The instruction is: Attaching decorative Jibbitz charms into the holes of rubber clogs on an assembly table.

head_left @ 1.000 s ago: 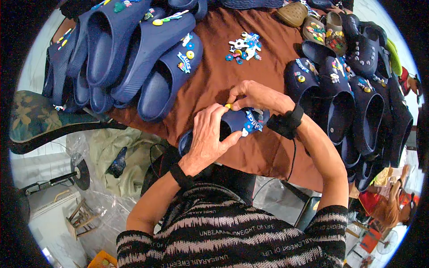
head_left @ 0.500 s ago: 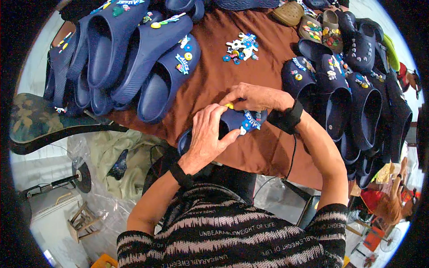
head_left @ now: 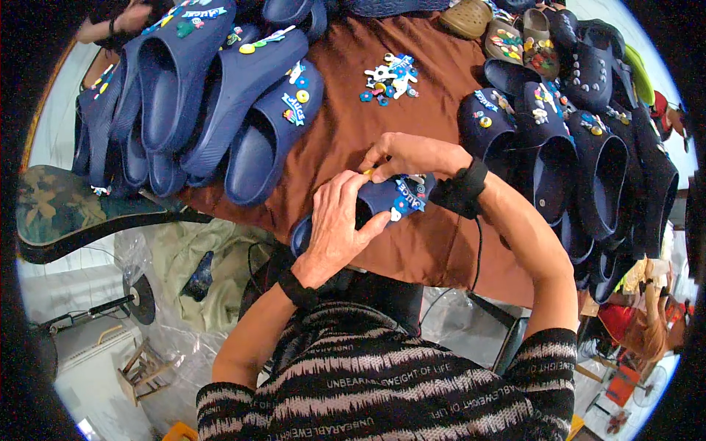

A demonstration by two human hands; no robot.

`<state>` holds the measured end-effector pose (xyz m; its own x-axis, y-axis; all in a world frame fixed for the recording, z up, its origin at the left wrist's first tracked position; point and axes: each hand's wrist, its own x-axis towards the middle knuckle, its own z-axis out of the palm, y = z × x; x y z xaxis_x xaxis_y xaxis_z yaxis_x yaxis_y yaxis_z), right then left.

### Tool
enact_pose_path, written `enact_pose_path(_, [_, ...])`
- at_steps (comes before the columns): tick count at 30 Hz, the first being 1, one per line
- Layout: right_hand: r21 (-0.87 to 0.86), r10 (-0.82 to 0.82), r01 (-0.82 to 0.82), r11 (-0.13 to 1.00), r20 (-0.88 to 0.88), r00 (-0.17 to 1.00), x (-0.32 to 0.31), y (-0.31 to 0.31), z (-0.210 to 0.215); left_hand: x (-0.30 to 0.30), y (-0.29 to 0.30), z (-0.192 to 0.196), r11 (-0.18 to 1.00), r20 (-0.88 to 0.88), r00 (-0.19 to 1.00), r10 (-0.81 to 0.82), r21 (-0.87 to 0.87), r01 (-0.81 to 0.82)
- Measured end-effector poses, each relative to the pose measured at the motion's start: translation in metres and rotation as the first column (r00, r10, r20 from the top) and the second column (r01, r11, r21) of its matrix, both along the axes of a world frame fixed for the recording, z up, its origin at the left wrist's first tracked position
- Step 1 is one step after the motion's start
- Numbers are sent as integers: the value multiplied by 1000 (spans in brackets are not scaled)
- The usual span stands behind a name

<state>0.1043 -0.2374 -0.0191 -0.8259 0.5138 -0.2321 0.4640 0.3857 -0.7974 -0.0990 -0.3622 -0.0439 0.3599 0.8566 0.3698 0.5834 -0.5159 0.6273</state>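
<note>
A navy blue clog [head_left: 379, 197] lies in front of me at the near part of the brown cloth, its toe end pointing right. Blue, white and other small charms [head_left: 410, 197] sit on its upper. My left hand [head_left: 332, 229] wraps over the clog's opening, with the thumb on the near side and the fingers on the far side. At the far edge of the upper, my right hand [head_left: 421, 156] is closed in a pinch on a small yellow charm [head_left: 368, 172], mostly covered by the fingertips. A loose pile of charms [head_left: 391, 79] lies farther back on the cloth.
Navy slippers with charms [head_left: 254, 158] are stacked at the left, and more navy clogs [head_left: 551, 176] crowd the right. Brown clogs [head_left: 467, 20] stand at the far right. A dark side table [head_left: 88, 220] is at the left. Another person's hand [head_left: 118, 23] shows at upper left.
My right fingertips have shifted slightly left and cover more of the yellow charm. My left hand keeps its hold on the clog. Another person's hand has come into view at upper left.
</note>
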Motion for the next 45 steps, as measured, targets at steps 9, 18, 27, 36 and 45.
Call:
enact_pose_path(9, [462, -558, 536, 707, -102, 824, 75, 59, -20, -1, -2, 9, 998, -4, 1000, 13, -56, -13])
enact_pose_path(18, [591, -626, 457, 664, 105, 773, 34, 93, -36, -1, -2, 8, 999, -7, 1000, 24, -34, -25])
enact_pose_path(27, [353, -718, 674, 649, -8, 696, 61, 110, -58, 3, 0, 9, 999, 8, 1000, -1, -36, 1])
enact_pose_path(36, [-385, -715, 613, 690, -225, 663, 58, 36, -20, 0, -3, 10, 998, -15, 999, 36, -57, -37])
enact_pose_path(45, [-558, -759, 543, 628, -286, 585, 52, -12, -3, 2, -2, 10, 1000, 14, 1000, 19, -10, -19])
